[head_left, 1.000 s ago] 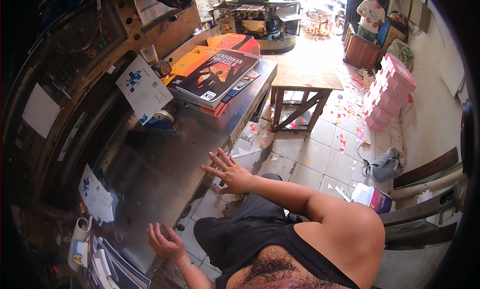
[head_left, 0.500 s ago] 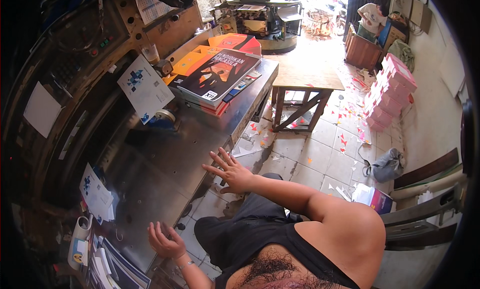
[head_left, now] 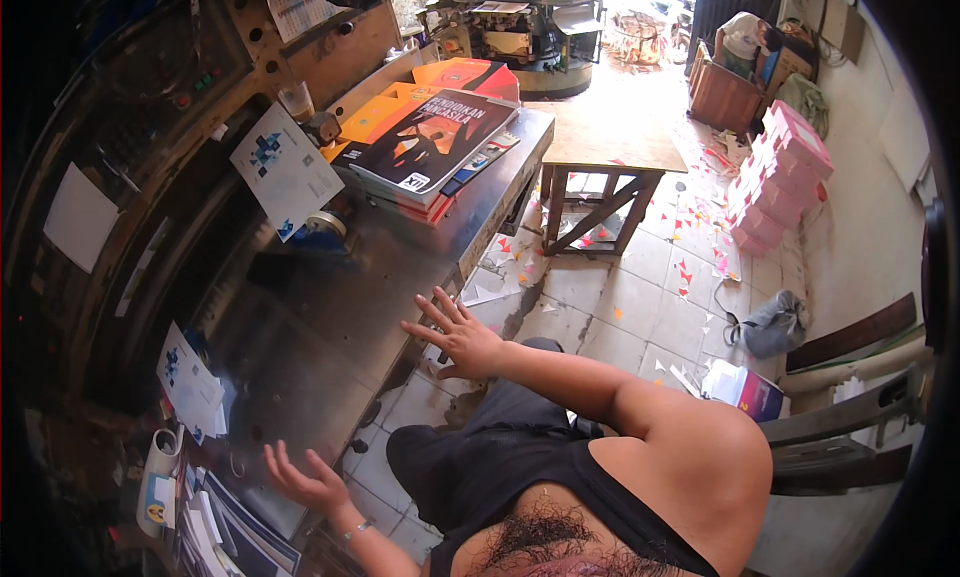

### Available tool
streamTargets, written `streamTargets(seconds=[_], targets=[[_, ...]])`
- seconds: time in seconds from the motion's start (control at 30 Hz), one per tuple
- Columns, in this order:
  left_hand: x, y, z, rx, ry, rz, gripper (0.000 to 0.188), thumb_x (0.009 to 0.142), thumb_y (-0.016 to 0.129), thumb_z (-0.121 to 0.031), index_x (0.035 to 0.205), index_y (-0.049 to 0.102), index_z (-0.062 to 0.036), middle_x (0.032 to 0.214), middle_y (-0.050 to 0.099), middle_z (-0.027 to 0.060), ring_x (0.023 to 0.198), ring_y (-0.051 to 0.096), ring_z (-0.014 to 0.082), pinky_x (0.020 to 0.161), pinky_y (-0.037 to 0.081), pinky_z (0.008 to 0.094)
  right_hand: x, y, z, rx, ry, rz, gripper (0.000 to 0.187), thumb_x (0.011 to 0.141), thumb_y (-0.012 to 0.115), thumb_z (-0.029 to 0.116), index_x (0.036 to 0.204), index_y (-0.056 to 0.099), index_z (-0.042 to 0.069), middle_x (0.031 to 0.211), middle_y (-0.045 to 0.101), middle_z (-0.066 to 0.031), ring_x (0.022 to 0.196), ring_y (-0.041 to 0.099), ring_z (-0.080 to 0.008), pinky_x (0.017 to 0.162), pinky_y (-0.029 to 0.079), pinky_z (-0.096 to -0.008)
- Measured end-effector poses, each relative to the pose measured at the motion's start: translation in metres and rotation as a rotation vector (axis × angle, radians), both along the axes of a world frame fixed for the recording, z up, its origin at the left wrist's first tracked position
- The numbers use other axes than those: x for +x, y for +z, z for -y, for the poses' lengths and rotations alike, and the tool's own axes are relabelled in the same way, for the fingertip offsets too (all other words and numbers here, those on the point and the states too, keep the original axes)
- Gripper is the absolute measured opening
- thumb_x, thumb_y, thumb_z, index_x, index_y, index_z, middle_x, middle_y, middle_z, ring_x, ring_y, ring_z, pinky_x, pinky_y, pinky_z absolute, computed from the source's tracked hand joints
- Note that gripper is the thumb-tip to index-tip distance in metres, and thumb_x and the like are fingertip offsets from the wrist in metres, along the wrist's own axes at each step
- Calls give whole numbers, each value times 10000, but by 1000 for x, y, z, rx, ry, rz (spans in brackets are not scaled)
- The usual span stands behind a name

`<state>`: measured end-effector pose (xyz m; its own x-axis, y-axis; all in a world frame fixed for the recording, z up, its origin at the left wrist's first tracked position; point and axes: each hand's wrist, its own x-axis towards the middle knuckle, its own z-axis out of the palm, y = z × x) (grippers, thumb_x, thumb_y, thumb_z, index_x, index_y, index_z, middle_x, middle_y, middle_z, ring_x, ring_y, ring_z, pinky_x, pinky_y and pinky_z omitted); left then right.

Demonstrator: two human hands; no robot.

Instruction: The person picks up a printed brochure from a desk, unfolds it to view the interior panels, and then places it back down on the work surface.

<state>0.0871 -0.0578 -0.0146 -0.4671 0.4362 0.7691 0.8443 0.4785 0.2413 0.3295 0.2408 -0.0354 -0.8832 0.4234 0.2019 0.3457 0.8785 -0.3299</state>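
My left hand, fingers spread and palm partly up, hovers over the near left end of the metal worktable. Nothing is in it. A bracelet circles that wrist. Fanned out and bare too, my right hand is by the table's right edge; whether it touches the metal I cannot tell. Further along the tabletop lies a stack of books with a dark-covered one on top. A white sheet with blue shapes leans near it. A second such sheet stands nearer my left hand, beside papers and booklets.
Beyond the table stands a wooden stool. Paper scraps litter the tiled floor. Along the right wall are pink boxes, a grey bag and a plastic chair. A person bends by a wooden crate far back.
My left hand has shifted left and its fingers have opened wider. The right hand barely moved. The far person now bends lower, and the view has tilted slightly.
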Motion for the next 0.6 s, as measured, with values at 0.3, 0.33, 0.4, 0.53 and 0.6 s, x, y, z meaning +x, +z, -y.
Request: streamTargets(seconds=[0.3, 0.33, 0.4, 0.53, 0.6], targets=[[-18, -6, -3, -92, 222, 36, 508, 1045, 532, -467, 1383, 603, -94, 1508, 536, 153, 1376, 505, 389, 1142, 317, 615, 0, 0, 1, -5, -11, 2, 1226, 748, 889, 427, 1683, 102, 333, 1743, 2, -200, 1582, -20, -507, 1226, 229, -679], [-18, -6, -4, -92, 222, 35, 508, 1045, 532, -467, 1383, 603, -94, 1508, 536, 153, 1376, 505, 389, 1142, 317, 615, 0, 1, 2, 12, -22, 21, 1227, 740, 893, 458, 1683, 120, 323, 1739, 23, -212, 1578, 2, -520, 1242, 218, -654], [-16, -4, -6, -53, 164, 70, 495, 1043, 549, -448, 1377, 604, -86, 1502, 538, 160, 1333, 526, 400, 1117, 352, 576, 1, 1, 1, 8, -20, 19, 1229, 738, 895, 457, 1683, 119, 324, 1739, 21, -212, 1578, 0, -519, 1243, 214, -652], [-17, -5, -6, -59, 167, 44, 478, 1039, 568, -423, 1368, 608, -79, 1491, 545, 165, 1301, 536, 407, 1094, 377, 538, 1, 3, 2, 10, -18, 27, 1235, 734, 897, 456, 1683, 116, 329, 1740, 17, -210, 1578, -2, -518, 1244, 215, -651], [-16, -5, -6, -52, 165, 64, 470, 1039, 573, -415, 1359, 614, -74, 1487, 549, 164, 1309, 531, 405, 1097, 382, 526, 1, 4, 2, 12, -17, 26, 1236, 734, 896, 456, 1683, 115, 330, 1740, 16, -210, 1578, -2, -517, 1241, 222, -652]])
